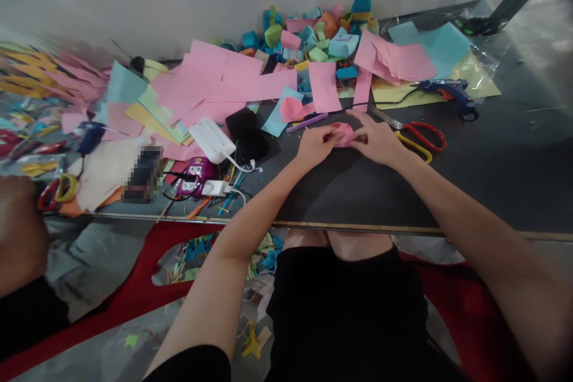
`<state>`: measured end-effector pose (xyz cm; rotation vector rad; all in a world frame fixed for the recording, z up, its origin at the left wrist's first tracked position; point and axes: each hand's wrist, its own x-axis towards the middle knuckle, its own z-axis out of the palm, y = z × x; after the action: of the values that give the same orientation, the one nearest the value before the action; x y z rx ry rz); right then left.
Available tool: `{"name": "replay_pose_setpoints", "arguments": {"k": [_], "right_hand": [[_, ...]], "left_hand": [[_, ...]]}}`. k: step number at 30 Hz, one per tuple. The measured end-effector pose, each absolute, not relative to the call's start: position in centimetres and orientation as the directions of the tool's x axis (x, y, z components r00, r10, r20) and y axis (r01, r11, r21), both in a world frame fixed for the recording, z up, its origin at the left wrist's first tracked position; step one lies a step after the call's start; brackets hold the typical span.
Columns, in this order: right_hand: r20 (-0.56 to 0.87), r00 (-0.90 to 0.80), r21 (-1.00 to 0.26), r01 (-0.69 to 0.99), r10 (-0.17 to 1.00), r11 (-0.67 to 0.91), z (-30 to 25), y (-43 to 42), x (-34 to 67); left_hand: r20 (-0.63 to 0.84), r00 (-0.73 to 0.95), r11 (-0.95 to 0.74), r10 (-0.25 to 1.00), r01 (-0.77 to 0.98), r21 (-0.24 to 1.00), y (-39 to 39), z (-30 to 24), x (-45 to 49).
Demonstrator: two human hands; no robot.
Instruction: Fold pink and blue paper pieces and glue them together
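Note:
Between my two hands, just above the dark table [358, 191], is a pink curled piece of paper [344, 134]. My left hand [317, 142] pinches its left side. On its right side, the thumb and fingertips of my right hand [375, 137] press against the paper, while the index finger stretches away. A purple stick [308, 123] lies just beyond my left hand, near a rolled pink paper piece [290, 109]. Scissors with red and yellow handles [423, 136] lie beside my right wrist, which partly covers them.
Pink paper sheets [215, 74] and a heap of folded paper pieces [313, 36] line the back. A blue glue gun [452, 95] lies at the right. A white power bank [211, 140] and purple power socket [193, 176] sit left. Another person's arm [20, 233] is at far left.

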<state>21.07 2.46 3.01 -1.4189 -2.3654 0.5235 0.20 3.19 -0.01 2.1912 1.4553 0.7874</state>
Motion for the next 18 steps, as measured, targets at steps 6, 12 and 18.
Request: {"name": "replay_pose_setpoints", "arguments": {"k": [6,12,18], "right_hand": [[0.118,-0.436,-0.6,0.685,0.892,0.414,1.7,2.5,21.3],[0.157,-0.439,-0.603,0.667,0.885,0.438,1.5,2.5,21.2],[0.258,-0.401,-0.435,0.764,0.879,0.477,1.4,1.9,20.8]], "left_hand": [[0.207,0.154,-0.258,0.966,0.585,0.769,3.0,0.1,0.3],[0.198,0.232,-0.3,0.952,0.593,0.747,3.2,0.1,0.0],[0.147,0.253,-0.291,0.956,0.759,0.582,2.8,1.0,0.8]]}}
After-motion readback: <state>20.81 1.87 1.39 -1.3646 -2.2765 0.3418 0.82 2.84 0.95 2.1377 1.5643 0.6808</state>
